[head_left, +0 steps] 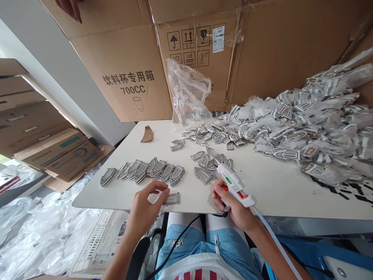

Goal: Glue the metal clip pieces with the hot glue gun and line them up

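In my right hand (225, 196) is a white glue gun (231, 181) with an orange trigger. Its nozzle points up and left, over a loose pile of flat grey metal buckle-like pieces (205, 174). My left hand (150, 198) is at the table's near edge, thumb and forefinger pinched at the left end of a single grey metal piece (173, 198) that lies flat. The fingertips partly cover that end. Just beyond this hand, overlapping stacks of the same pieces (141, 171) form a row.
A heap of plastic-bagged pieces (291, 124) fills the white table's (262, 190) right side. Loose pieces (215, 134) lie at the back, below a clear plastic bag (188, 91). Cardboard boxes (128, 58) wall the far edge. A cardboard scrap (147, 134) lies back left. The gun's white stick (276, 241) trails rightward.
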A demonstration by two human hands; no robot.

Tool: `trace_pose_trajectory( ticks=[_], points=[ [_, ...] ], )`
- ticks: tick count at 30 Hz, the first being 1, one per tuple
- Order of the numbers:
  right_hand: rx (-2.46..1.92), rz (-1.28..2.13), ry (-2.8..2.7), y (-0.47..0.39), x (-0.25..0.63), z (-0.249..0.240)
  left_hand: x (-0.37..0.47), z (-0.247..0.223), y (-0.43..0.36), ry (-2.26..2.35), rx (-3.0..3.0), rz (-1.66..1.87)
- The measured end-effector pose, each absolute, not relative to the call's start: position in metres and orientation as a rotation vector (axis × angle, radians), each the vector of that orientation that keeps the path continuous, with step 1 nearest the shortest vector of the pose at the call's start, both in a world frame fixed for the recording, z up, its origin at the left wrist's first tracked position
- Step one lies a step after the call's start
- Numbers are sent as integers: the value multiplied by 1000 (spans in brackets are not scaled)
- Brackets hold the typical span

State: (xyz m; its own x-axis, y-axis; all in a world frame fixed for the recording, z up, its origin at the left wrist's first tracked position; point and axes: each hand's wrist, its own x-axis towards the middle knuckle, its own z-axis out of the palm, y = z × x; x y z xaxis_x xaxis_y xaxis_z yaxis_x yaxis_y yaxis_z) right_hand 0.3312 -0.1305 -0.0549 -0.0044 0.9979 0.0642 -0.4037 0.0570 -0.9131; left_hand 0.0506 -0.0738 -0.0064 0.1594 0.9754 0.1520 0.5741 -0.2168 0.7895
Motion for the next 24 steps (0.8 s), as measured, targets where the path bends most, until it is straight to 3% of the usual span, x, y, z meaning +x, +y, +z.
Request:
trace_pose_trajectory(
  ticks=[5,13,24],
  points=[
    [-804,1378,-878,-130,328,-49,55,8,-81,1378,1846,1030],
    [-878,1326,-834,-127,325,-47,104,24,-58,1156,2330,744],
    [-860,1236,-806,-127,324,-43,158,-7,-48,1017,2881,480]
  ],
)
